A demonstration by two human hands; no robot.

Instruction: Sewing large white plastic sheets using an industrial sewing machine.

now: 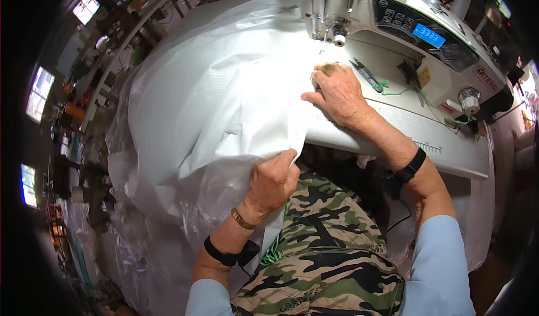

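Left hand (272, 182) pinches the white sheet (236, 91), right hand (340, 94) arches ahead, grip unclear; the held edge (297, 132) points forward!

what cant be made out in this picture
All in the head view:
- Right hand: glare on the sheet by its fingertips hides whether it pinches or just rests.
- Any stitches near the machine's needle: washed out by glare.
- Left palm: hidden, as the left hand shows its back.
- Machine top: cut off by the upper edge.
- Left background clutter: too small and dim.
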